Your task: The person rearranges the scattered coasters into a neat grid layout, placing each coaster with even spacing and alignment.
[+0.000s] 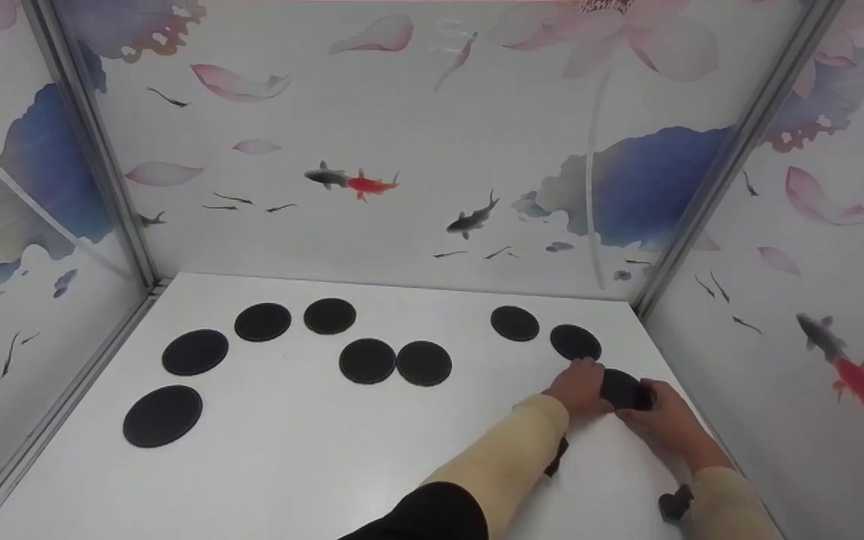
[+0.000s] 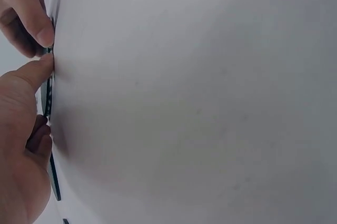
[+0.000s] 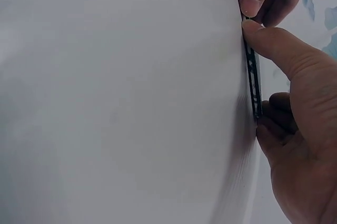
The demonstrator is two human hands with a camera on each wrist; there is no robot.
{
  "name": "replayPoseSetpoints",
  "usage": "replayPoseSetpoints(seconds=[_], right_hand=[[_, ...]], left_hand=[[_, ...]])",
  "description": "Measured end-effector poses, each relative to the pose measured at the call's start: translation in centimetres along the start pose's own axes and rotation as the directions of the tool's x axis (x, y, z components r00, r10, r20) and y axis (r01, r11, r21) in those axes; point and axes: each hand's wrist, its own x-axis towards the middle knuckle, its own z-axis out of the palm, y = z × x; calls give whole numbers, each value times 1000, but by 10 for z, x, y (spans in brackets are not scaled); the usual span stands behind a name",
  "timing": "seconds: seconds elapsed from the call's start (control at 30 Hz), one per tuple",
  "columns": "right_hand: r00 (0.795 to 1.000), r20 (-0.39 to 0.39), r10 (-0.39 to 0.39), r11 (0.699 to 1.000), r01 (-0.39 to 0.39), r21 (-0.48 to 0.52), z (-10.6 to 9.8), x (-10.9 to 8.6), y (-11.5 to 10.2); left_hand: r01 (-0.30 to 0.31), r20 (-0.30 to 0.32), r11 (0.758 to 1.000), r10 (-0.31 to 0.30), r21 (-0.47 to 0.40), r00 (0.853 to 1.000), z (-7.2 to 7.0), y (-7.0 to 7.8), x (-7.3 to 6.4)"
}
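At the right side of the white table, both hands hold one black round coaster [image 1: 619, 390] by its edge. My left hand [image 1: 580, 386] grips its left side, with thumb and fingers spread along the rim. On the opposite side my right hand [image 1: 668, 420] holds it the same way, and the two thumbs nearly meet at the near edge. In the right wrist view the coaster [image 3: 253, 79] shows edge-on as a thin dark strip, low over the table. Just behind the left hand's fingers lies another black coaster [image 1: 575, 341].
One more coaster [image 1: 514, 323] lies farther back. Two coasters sit side by side mid-table, the right one [image 1: 424, 364] included. Several form a curve on the left, from the near coaster [image 1: 163, 416] to the back. Patterned panels [image 1: 402, 225] enclose the white table [image 1: 289, 465].
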Motion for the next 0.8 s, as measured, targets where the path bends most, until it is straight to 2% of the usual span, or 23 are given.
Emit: replayPoseSetpoints(seconds=[0.07,0.27,0.43,0.57,0.8], right_hand=[[1000,-3,-3,1000,3,2,0,0,-1],[999,24,28,999,-29,38,-2,-2,-7],[997,34,69,995,-71,69,-6,-3,-7],[998,13,67,992,-68,106,-6,0,-17],[1000,-29,12,993,-8,122,-1,7,-34]], left_hand=[[-9,1,1000,9,7,1000,-4,-1,-3],[-3,14,998,3,-60,1000,-13,-3,-8],[-27,-2,996,26,-87,1000,-12,-6,-4],[-37,-30,989,33,-145,999,-13,-17,-3],[-56,-85,981,41,-185,996,-32,-36,-17]])
